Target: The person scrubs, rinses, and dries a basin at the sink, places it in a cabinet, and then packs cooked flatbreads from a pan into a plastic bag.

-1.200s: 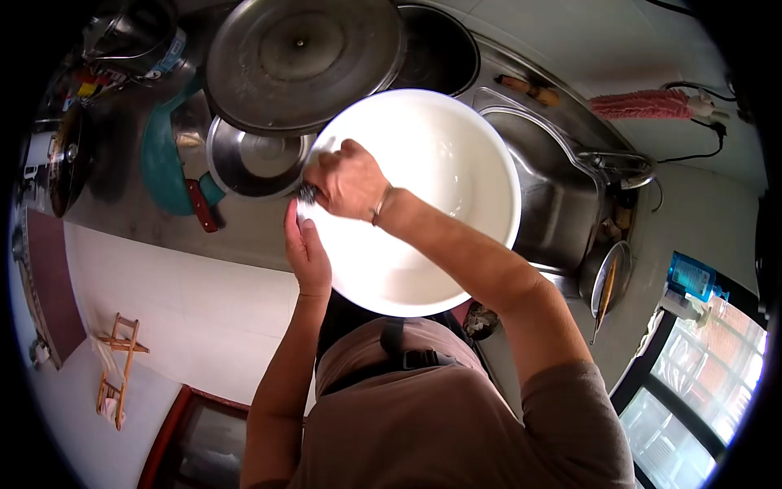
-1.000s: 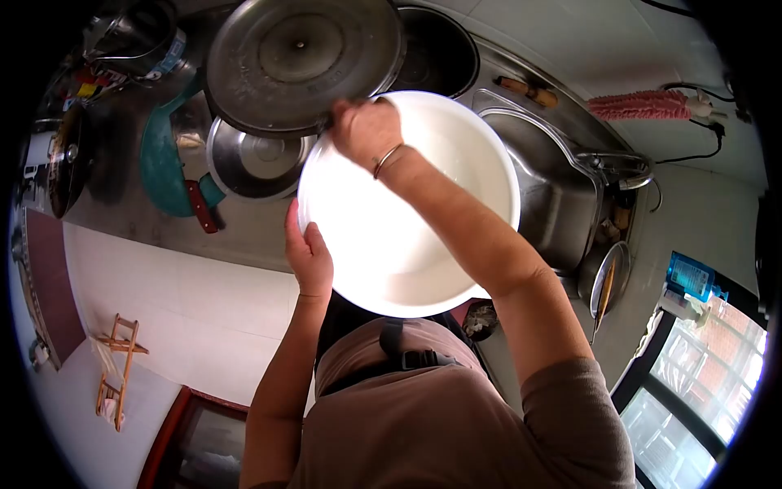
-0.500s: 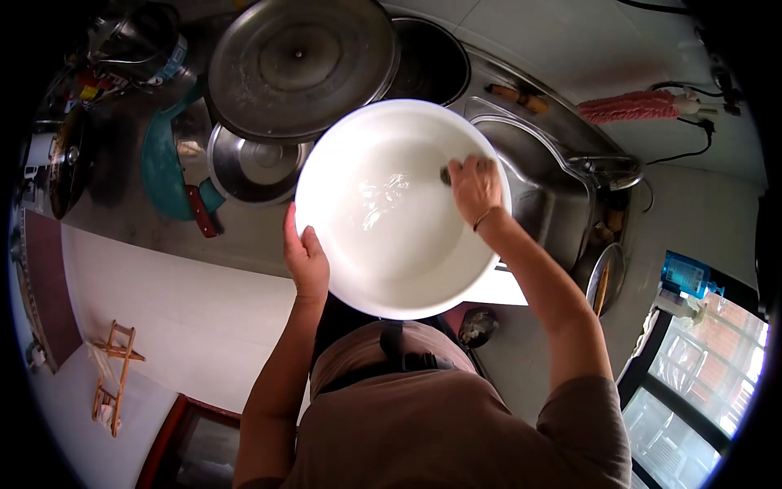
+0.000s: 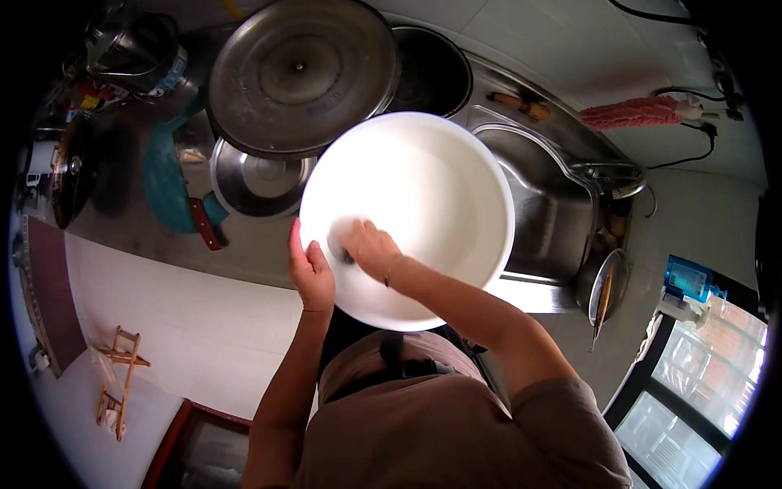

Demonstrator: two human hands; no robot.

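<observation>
The left hand (image 4: 312, 274) is partly open, its thumb apart from the fingers, held against the white basin (image 4: 444, 200) at the rim's 8 o'clock; its wrist is nearly straight. The right forearm reaches in across the rim from 5 o'clock, and the right hand (image 4: 372, 251) curls, palm down, around a dark scrubber (image 4: 345, 251), blurred, against the inside at 8 o'clock. The blue bottle (image 4: 688, 279), far off at 3 o'clock, bears a label too small to read. The basin's edge overlaps the sink (image 4: 554, 224) at 3 o'clock and crowds the large pot lid (image 4: 301, 73) at 11 o'clock; inside, bare surface spans 12 to 4 o'clock.
</observation>
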